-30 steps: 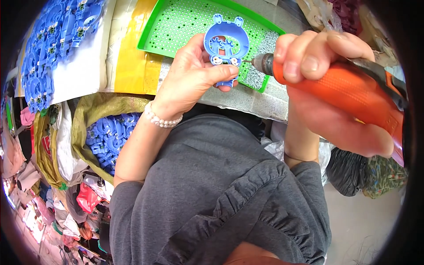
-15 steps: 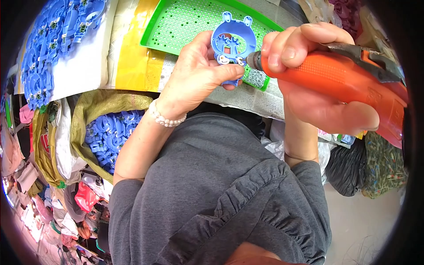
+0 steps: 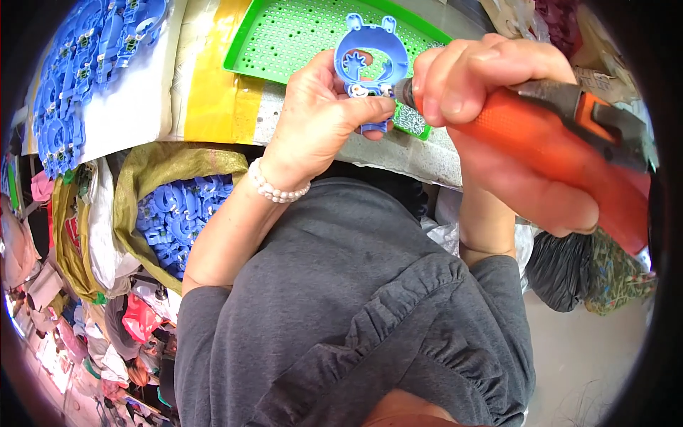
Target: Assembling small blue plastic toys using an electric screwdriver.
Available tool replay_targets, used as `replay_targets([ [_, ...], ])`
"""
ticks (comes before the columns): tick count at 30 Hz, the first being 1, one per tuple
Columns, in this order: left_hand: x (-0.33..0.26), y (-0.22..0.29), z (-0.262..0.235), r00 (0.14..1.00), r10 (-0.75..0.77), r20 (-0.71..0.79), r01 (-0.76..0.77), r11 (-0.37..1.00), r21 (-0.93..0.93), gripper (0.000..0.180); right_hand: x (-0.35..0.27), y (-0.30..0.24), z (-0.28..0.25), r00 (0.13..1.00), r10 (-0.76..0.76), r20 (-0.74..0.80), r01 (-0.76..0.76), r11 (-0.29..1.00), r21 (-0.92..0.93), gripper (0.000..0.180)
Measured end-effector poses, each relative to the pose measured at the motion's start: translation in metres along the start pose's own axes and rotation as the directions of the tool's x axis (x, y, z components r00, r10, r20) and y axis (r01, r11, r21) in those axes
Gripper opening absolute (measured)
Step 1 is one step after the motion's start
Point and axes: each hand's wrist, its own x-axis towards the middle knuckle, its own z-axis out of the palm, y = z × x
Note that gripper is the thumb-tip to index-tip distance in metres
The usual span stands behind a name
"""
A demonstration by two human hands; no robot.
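My left hand [image 3: 320, 117] grips a blue plastic toy housing [image 3: 373, 39] with a round ringed opening, two small ears and a narrower lower end. The thumb presses across that lower end, beside small white pieces [image 3: 359, 90] set in the part. In my right hand [image 3: 498, 174] is an orange electric screwdriver [image 3: 530, 135], fingers wrapped round its body near the front. Its dark nose points left at the housing, close to my left thumb. Whether the bit touches a screw is too small to tell.
A green perforated tray [image 3: 284, 50] lies behind my hands, with small metal screws [image 3: 411, 119] in its near right corner. Many blue parts [image 3: 92, 50] cover the table at left. Below them stands an olive sack [image 3: 135, 192] full of similar parts. Black bags [image 3: 558, 270] sit at right.
The housing has turned slightly and shifted a little left in my left hand. The screwdriver's rear end has swung down, with my right hand still round it.
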Motion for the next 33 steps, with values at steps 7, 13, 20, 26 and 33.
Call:
replay_targets([
  [7,0.007,0.004,-0.015,0.996,0.072,-0.052,-0.072,0.997,-0.008,0.039,0.004,-0.011,-0.017,0.985,-0.011,0.175,-0.004,0.996,0.084,0.104],
  [13,0.003,0.009,-0.016,0.993,0.088,-0.08,-0.09,0.996,-0.02,0.047,-0.038,0.029,-0.014,0.922,0.04,-0.384,-0.024,0.999,0.048,0.089],
  [20,0.001,0.006,-0.018,0.996,0.065,0.056,-0.063,0.997,-0.035,0.042,-0.051,0.053,-0.018,0.833,0.076,-0.548,-0.099,0.995,-0.013,0.078],
  [26,0.0,0.002,-0.02,0.995,0.083,0.06,-0.082,0.996,-0.019,0.038,-0.056,0.06,-0.02,0.814,0.119,-0.568,-0.147,0.989,-0.004,0.076],
  [33,-0.003,0.008,-0.017,1.0,0.007,0.015,-0.007,0.999,0.053,0.04,-0.056,0.063,-0.019,0.811,0.105,-0.576,-0.137,0.991,-0.013,0.075],
])
